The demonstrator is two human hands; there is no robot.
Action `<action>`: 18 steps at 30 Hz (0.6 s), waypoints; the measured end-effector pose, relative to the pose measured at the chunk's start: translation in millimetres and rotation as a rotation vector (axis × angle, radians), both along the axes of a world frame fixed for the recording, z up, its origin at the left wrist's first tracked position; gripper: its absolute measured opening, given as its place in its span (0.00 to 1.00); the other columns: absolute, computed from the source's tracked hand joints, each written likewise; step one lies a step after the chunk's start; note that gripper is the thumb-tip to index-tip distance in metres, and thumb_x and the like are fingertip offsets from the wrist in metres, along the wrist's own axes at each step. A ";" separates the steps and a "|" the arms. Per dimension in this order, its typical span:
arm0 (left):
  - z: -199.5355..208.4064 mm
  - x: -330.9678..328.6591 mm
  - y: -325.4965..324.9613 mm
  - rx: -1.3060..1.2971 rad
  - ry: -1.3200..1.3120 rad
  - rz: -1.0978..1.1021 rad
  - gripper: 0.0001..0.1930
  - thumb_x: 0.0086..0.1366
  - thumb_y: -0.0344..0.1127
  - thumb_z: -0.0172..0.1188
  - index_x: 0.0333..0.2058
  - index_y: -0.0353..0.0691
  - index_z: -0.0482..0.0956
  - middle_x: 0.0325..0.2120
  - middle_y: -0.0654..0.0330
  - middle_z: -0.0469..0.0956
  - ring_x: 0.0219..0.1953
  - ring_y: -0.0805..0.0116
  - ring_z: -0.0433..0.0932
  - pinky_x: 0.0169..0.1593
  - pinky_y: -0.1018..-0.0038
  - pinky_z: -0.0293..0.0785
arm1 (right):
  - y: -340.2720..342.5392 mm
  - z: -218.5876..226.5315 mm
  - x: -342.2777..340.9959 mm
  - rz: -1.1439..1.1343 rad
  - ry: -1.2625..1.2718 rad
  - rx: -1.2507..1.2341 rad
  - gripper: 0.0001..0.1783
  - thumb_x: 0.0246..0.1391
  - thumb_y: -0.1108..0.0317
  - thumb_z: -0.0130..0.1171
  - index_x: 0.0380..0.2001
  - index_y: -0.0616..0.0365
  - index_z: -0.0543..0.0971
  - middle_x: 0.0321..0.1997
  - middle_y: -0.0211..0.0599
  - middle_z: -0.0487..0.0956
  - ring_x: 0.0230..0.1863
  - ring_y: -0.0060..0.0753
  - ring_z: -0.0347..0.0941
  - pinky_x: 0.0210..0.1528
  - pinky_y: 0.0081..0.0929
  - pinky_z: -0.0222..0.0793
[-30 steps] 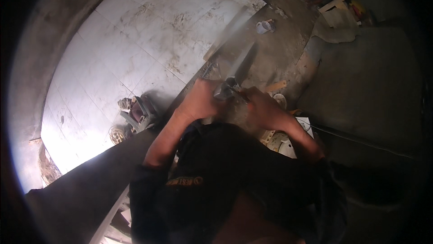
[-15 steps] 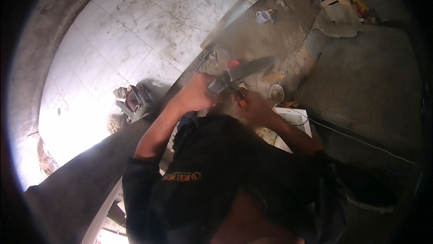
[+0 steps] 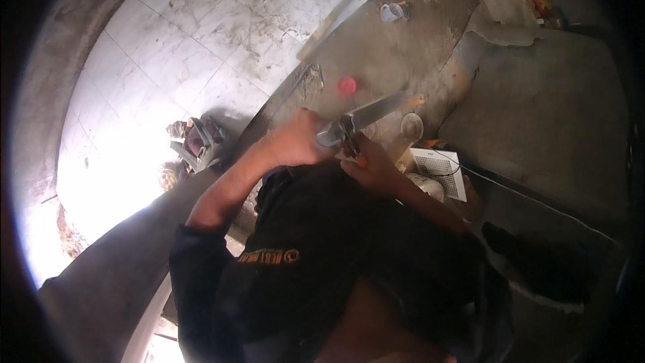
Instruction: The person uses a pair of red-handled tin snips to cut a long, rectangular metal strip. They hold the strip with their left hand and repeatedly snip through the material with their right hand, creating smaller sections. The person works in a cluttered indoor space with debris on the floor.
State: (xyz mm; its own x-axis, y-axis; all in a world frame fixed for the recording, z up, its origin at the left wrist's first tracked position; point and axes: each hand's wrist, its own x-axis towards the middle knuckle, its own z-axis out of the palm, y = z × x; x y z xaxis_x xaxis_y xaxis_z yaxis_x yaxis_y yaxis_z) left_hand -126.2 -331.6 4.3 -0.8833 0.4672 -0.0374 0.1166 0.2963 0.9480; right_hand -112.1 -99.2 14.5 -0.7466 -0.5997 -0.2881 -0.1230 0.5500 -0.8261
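My left hand (image 3: 299, 140), somewhat blurred, is closed around the grey rounded end of a long tool with a flat blade (image 3: 377, 110). The blade points up and to the right, and its exact kind is unclear. Just below the blade's base, my right hand (image 3: 373, 169) is closed on a small dark tool with an orange handle (image 3: 361, 160), perhaps pliers. Its dark head meets the collar of the bladed tool, though the contact is partly hidden. Both hands are in front of my dark shirt.
A red round object (image 3: 347, 86) and a whitish cup (image 3: 412, 125) lie beyond the hands. To the right are a white perforated box (image 3: 440, 171) and a thin cable. Left lies a pale tiled surface (image 3: 195, 47) with a strapped bundle (image 3: 200, 141). A plastic container (image 3: 393, 12) lies farther off.
The bladed tool has tilted slightly, its tip dropping a little and uncovering more of the red object. My right hand has shifted slightly down and right, with the orange handle.
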 end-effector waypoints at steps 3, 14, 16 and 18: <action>8.1 -1.0 -1.6 -0.051 0.041 0.002 0.12 0.51 0.33 0.68 0.29 0.31 0.80 0.20 0.48 0.78 0.23 0.60 0.78 0.31 0.65 0.73 | 2.1 -11.9 5.3 -0.032 0.020 -0.050 0.21 0.50 0.68 0.63 0.46 0.63 0.70 0.40 0.53 0.76 0.43 0.53 0.74 0.46 0.45 0.68; -12.0 11.0 -8.9 -0.004 -0.039 0.006 0.12 0.53 0.33 0.69 0.33 0.31 0.80 0.20 0.51 0.80 0.23 0.64 0.81 0.30 0.70 0.75 | -4.8 -19.3 10.4 -0.044 -0.054 -0.011 0.24 0.51 0.63 0.64 0.49 0.62 0.72 0.42 0.52 0.77 0.43 0.51 0.75 0.46 0.43 0.70; -10.5 15.4 -6.3 0.202 -0.348 0.012 0.09 0.56 0.31 0.67 0.33 0.32 0.80 0.20 0.55 0.81 0.23 0.69 0.81 0.28 0.73 0.76 | -6.8 -13.9 5.3 -0.005 -0.067 -0.051 0.25 0.53 0.63 0.63 0.51 0.62 0.72 0.42 0.52 0.77 0.44 0.52 0.75 0.48 0.43 0.70; -12.4 21.1 -9.2 0.332 -0.440 -0.022 0.08 0.57 0.30 0.67 0.33 0.33 0.81 0.20 0.58 0.81 0.23 0.73 0.81 0.27 0.76 0.75 | -10.7 -3.2 0.4 0.053 -0.140 -0.117 0.25 0.54 0.62 0.62 0.53 0.62 0.72 0.43 0.52 0.77 0.45 0.54 0.75 0.50 0.44 0.69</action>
